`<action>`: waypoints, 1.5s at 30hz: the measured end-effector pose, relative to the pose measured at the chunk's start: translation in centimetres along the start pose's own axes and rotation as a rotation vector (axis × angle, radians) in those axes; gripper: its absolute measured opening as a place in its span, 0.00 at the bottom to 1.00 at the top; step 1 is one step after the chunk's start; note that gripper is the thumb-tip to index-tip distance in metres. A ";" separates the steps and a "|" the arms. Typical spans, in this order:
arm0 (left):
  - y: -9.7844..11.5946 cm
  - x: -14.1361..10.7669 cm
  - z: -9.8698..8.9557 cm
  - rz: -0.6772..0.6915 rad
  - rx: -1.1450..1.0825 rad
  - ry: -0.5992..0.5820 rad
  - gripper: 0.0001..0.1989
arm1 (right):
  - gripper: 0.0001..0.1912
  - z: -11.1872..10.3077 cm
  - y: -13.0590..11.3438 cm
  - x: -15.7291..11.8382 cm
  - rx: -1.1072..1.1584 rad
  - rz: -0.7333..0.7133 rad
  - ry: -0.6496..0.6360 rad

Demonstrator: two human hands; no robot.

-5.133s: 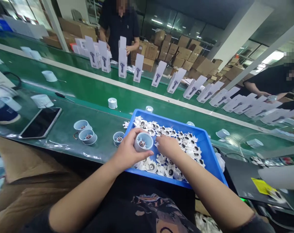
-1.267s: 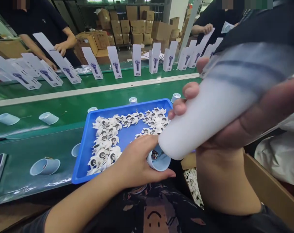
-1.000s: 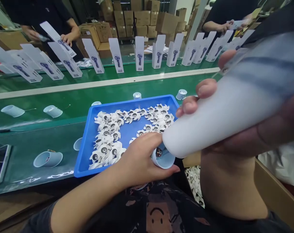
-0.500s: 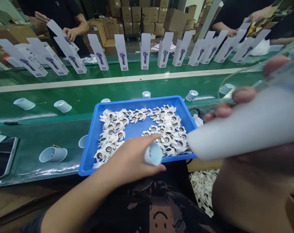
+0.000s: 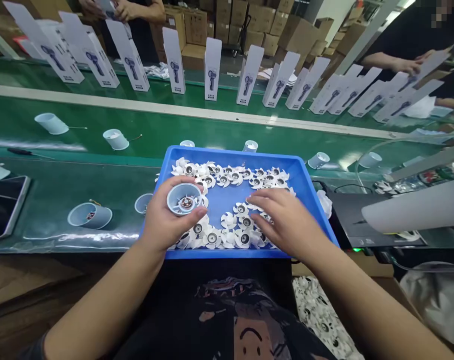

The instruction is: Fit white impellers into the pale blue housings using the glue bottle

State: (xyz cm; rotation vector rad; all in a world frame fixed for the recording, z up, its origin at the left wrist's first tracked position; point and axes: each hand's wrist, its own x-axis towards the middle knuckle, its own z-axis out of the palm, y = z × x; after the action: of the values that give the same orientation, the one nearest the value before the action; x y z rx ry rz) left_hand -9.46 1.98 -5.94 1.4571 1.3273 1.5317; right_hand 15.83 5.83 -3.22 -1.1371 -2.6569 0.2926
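My left hand (image 5: 162, 217) is wrapped round a light blue cylindrical housing (image 5: 184, 199), its open end facing up and a round motor part visible inside. My right hand (image 5: 283, 215) reaches over the right half of a blue tray (image 5: 227, 253), fingers apart and slightly curled above the white fan blades (image 5: 245, 222); nothing shows between them. Many such blades with dark round centres lie along the tray's sides, around a bare blue patch.
More blue housings (image 5: 90, 216) stand or lie on the green bench and belt. White boxes (image 5: 212, 75) line the far side, with people's hands behind. At right, a white cylindrical object (image 5: 418, 207) juts in over a black device. A tablet (image 5: 9, 210) lies left.
My left hand has moved left and turned the housing open end up. My right hand has left the white cylindrical object and come over the tray. The view has shifted and tilted.
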 end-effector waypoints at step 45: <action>2.6 -3.3 -1.3 0.534 0.636 -0.109 0.15 | 0.09 1.9 -7.2 2.9 0.490 -0.167 0.186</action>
State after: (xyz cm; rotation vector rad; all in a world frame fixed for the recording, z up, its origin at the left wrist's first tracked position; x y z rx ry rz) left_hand -9.60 -2.12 -4.44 2.4132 1.5132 1.3515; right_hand 8.45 2.90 -2.70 -0.7434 -2.3130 0.7183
